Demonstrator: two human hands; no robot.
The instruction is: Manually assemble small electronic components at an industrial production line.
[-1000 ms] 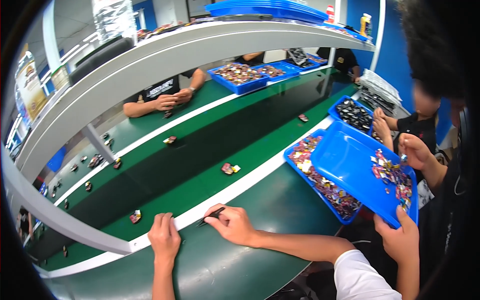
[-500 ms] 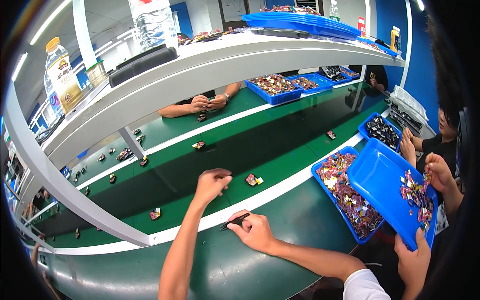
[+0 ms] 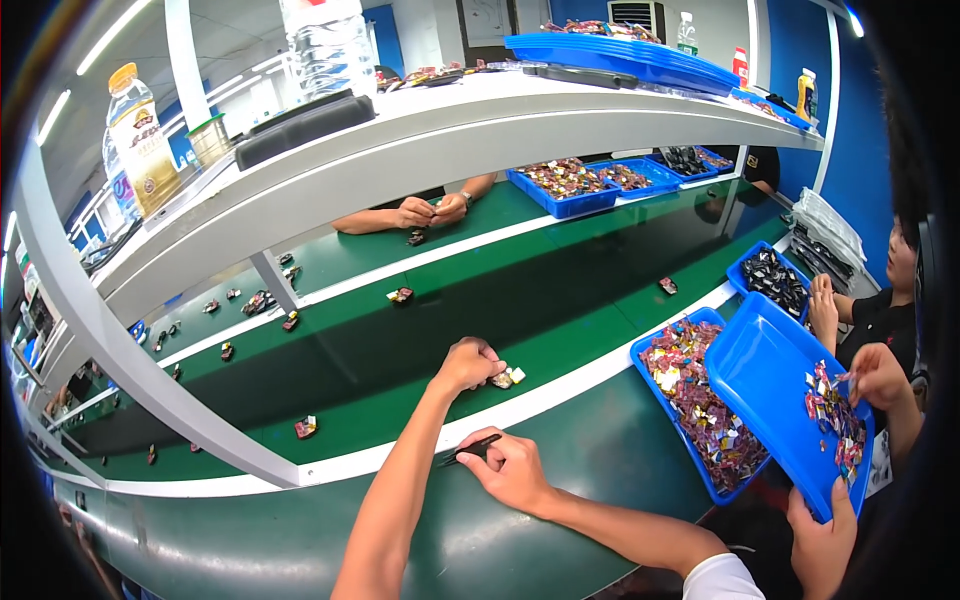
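Observation:
My left hand (image 3: 467,366) reaches over the green belt, its fingertips closed at the near side of a small dark red packet with a white and yellow tag (image 3: 510,377). The fingers cover part of the packet. Resting on the green worktop by the white rail, my right hand (image 3: 508,470) is closed around black tweezers (image 3: 478,446), whose tips point left. More small packets lie spaced along the belt, among them one packet (image 3: 306,427) near the rail to the left and another (image 3: 400,294) farther off.
On the right, a blue tray (image 3: 725,492) full of small packets stands under a tilted blue tray (image 3: 765,345) held by a person's hands. Behind them is a blue tray of black pieces (image 3: 775,282). A white shelf (image 3: 450,165) spans overhead. Another person's hands (image 3: 432,211) work across the belt.
My left hand has moved right and down onto the tagged packet, its fingers closing there. My right hand stays put with the tweezers. The whole view has shifted slightly.

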